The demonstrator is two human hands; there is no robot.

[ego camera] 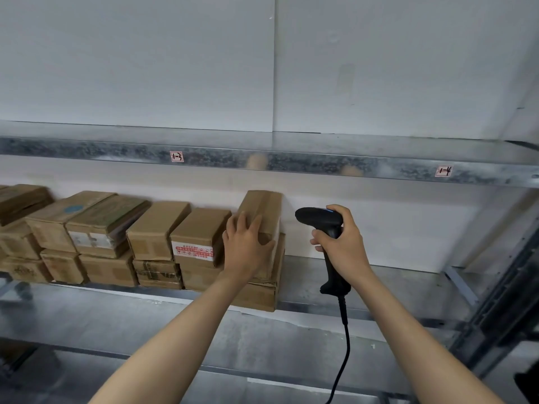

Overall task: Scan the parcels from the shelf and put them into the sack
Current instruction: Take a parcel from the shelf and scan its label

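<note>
Several brown cardboard parcels stand stacked in two layers along the metal shelf. The rightmost upper parcel lies on a lower parcel at the end of the row. My left hand rests on this upper parcel's front face, fingers spread and lightly bent over it. My right hand grips the handle of a black barcode scanner, its head pointing left toward that parcel. The scanner's black cable hangs down. No sack is in view.
A parcel with a red-and-white label sits just left of my left hand. An upper shelf rail carries small tags "1-3" and "1-4". A lower shelf runs below. A dark upright post stands at the right.
</note>
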